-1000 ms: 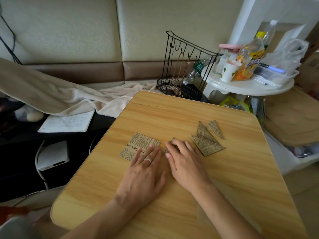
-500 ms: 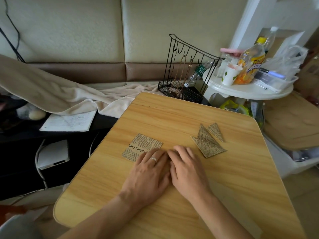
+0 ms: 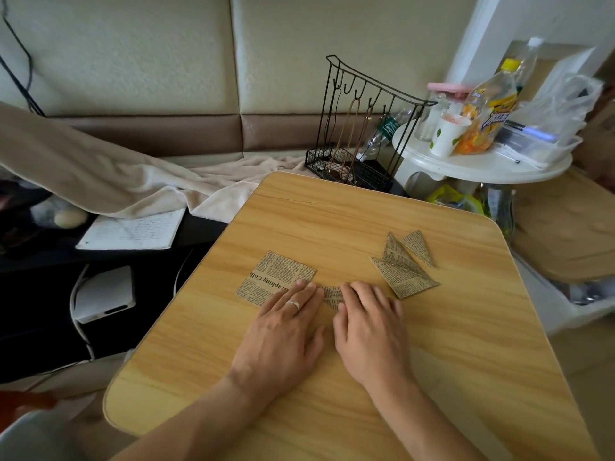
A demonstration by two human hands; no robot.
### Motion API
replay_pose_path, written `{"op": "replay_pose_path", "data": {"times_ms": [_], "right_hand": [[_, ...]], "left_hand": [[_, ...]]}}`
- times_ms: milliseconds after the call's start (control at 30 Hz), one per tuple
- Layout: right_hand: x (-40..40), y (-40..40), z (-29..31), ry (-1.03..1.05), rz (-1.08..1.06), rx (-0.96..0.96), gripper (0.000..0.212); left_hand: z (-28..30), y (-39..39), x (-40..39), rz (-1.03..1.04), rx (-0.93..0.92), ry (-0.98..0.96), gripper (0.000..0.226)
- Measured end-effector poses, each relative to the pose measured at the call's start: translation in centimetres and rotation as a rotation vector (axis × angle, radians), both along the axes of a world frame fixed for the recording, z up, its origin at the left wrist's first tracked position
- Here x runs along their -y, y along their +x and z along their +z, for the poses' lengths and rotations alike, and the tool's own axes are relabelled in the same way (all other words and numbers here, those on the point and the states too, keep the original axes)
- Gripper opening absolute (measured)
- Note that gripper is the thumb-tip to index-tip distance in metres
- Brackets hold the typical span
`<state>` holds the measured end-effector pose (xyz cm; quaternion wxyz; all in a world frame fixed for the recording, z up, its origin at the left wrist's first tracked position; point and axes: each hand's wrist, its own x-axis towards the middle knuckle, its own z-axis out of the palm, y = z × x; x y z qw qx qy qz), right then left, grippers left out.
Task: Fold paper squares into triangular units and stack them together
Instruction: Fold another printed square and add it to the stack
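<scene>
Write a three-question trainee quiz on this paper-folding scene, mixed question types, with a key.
1. True or false: the left hand wears a ring.
2. The folded triangles lie on which side of the hands: A left, B right?
3. Fill in: both hands press a piece of paper flat on the ___.

Key: 1 true; 2 B; 3 table.

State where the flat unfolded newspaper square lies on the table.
Head view: the unfolded newspaper square lies left of centre on the wooden table, its near corner under the left hand's fingertips.
</scene>
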<state>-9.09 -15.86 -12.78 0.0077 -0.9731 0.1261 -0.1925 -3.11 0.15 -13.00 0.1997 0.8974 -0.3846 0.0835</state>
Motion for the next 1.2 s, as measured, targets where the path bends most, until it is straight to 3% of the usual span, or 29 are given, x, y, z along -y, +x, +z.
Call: {"op": "replay_pose_path", "data": {"times_ms": [133, 300, 700, 1000, 1200], "right_hand": [[-0.14, -0.04, 0.25, -0.008, -0.004, 0.021, 0.04], [-0.07, 0.49, 0.55, 0.018, 0.243, -0.048, 0.038], [-0.22, 0.08, 0.11, -0.026, -0.024, -0.008, 0.042], [0.24, -0.05, -0.16, 0.053, 0.197, 0.049, 0.037], [0.09, -0.03, -0.02, 0.029, 0.044, 0.019, 0.037]], "left_hand": [[0.03, 0.01, 0.06, 0.0, -0.005, -0.009, 0.06], [0.13, -0.03, 0.25, 0.013, -0.022, -0.027, 0.054], [0.04, -0.03, -0.02, 0.01, -0.026, 0.001, 0.06], [0.06, 0.03, -0.03, 0.001, -0.037, -0.036, 0.057], [0.0, 0.13, -0.28, -0.009, -0.028, -0.064, 0.052]]}}
